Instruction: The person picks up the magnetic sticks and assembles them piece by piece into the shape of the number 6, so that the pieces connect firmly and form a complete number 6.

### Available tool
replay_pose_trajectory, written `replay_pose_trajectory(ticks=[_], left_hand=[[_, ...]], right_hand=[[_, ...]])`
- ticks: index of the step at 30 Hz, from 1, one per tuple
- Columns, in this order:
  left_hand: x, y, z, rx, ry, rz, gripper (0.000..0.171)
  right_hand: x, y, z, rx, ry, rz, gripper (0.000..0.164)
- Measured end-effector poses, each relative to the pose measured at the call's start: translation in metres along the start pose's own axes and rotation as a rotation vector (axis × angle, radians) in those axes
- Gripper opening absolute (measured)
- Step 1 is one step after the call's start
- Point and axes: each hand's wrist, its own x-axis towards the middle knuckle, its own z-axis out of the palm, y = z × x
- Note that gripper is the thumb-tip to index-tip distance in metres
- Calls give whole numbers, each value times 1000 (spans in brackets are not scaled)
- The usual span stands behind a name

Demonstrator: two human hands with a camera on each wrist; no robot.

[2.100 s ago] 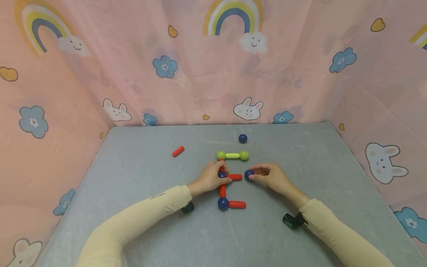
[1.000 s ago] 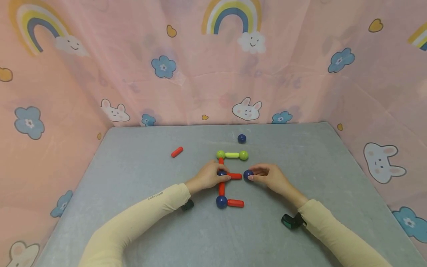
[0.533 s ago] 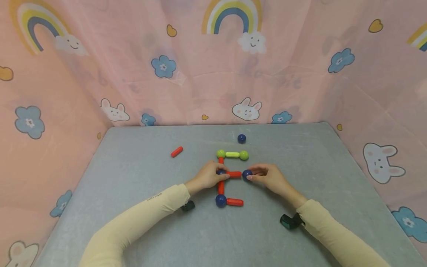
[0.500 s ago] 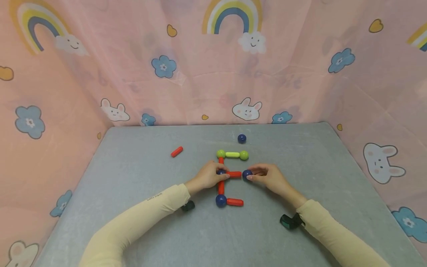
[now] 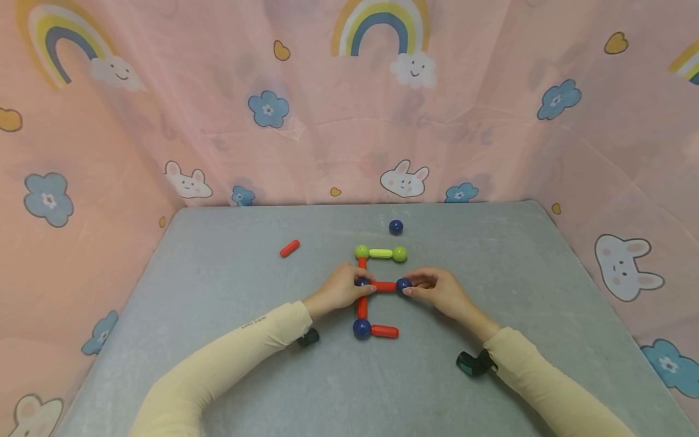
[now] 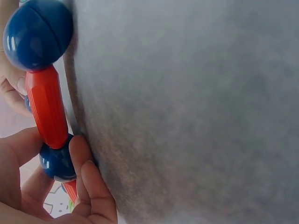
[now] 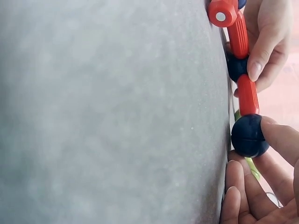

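Glossy blue ball [image 7: 250, 135] between right fingers [image 7: 280, 137] touches a red rod [image 7: 248, 95] running to a 2nd blue ball [image 6: 55, 162] between left fingers [image 6: 99, 189].

Navy balls [image 5: 362, 329], red rods [image 5: 384, 331], lime-green rod [image 5: 380, 254]
Sleeves [image 5: 229, 340] cream; tabletop [image 5: 464, 237] mottled grey; pink backdrop [image 5: 491, 152] printed with rainbows [image 5: 380, 9], blue flowers [image 5: 269, 109]

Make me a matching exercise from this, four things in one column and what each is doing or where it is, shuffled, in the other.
Column one
1. Right hand
2. Green rod
3. Left hand
4. Detached red rod

Column two
A. Grips the junction blue ball, where red rods join
B. Lies by itself, touching no other piece
C. Holds the outer blue ball, at the free end of the middle red rod
D. Sits between two green balls

Right pairs: 1-C, 2-D, 3-A, 4-B
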Motion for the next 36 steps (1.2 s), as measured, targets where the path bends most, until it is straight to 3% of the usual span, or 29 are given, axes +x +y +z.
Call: replay_pose_trajectory(ticks=[16, 23, 27, 36], left_hand=[[-3, -4, -2, -63, 21, -12, 25], [-2, 0, -5, -16, 87, 62, 24], [5, 1, -2, 30, 77, 101, 26], [16, 5, 8, 139, 62, 106, 23]], right_hand=[[1, 2, 1, -13, 12, -22, 38], [1, 3, 0, -9, 8, -30, 36], [0, 2, 0, -9, 9, -27, 36], [1, 2, 2, -11, -1, -7, 34]])
